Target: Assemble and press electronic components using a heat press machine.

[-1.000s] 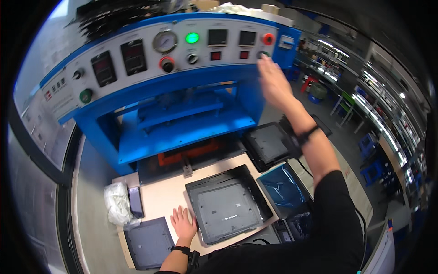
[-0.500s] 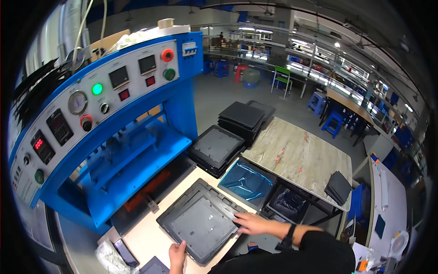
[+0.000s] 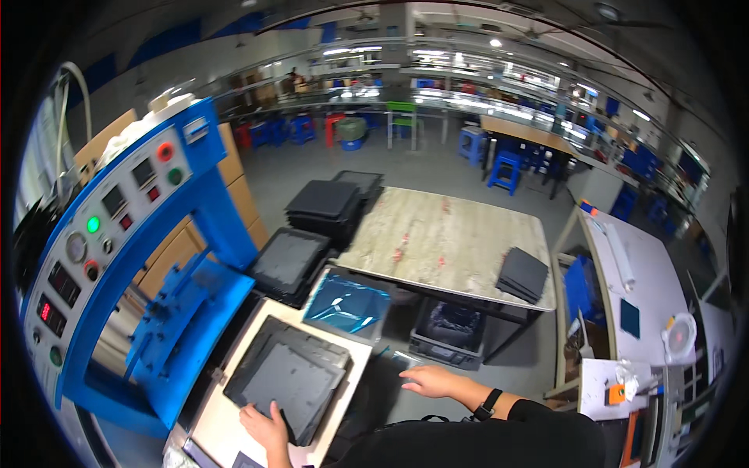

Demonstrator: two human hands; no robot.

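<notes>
A black rectangular tray lies on the pale worktop beside the blue press. Across it rests a dark grey flat panel, somewhat askew to the tray's rim. My left hand is at the panel's near edge, fingers spread and the thumb raised; it appears to touch the edge without gripping. To the right, off the worktop's edge, my right hand hangs over the floor with its fingers stretched out, holding nothing I can see. It is apart from the tray.
The blue press with its control panel stands at left. Beyond the tray lie a blue film-covered sheet and stacked black trays. A wood-patterned table carries dark sheets; a black crate sits below it.
The view has swung right. My right hand has left the tray's right rim and moved out over the floor. The grey panel now lies askew on the tray.
</notes>
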